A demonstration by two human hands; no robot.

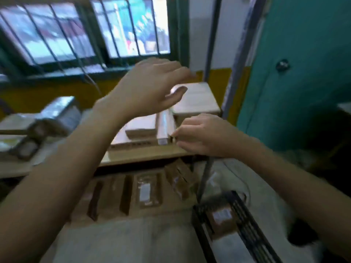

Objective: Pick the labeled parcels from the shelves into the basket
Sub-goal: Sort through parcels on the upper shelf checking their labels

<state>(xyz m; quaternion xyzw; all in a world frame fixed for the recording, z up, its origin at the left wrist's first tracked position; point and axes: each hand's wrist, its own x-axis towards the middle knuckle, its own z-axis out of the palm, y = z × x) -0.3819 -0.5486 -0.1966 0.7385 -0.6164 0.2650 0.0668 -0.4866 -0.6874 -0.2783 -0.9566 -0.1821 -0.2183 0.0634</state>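
Observation:
The picture is blurred by motion. My left hand (150,88) hovers with relaxed, spread fingers above a stack of brown cardboard parcels (140,128) on the upper shelf (144,158), holding nothing. Lower and to the right, my right hand (203,135) has its fingers curled at the near end of a narrow taped parcel (164,128) standing on edge in that stack; whether it grips the parcel is unclear. A pale flat parcel (197,99) lies at the back right of the shelf. The black basket (247,224) at lower right holds one labeled brown parcel (222,217).
The lower shelf carries several brown parcels (146,190) standing in a row, some with white labels. More wrapped parcels (57,112) sit on the left. Grey shelf posts (233,76) rise on the right beside a teal door (303,73). A barred window (85,31) is behind.

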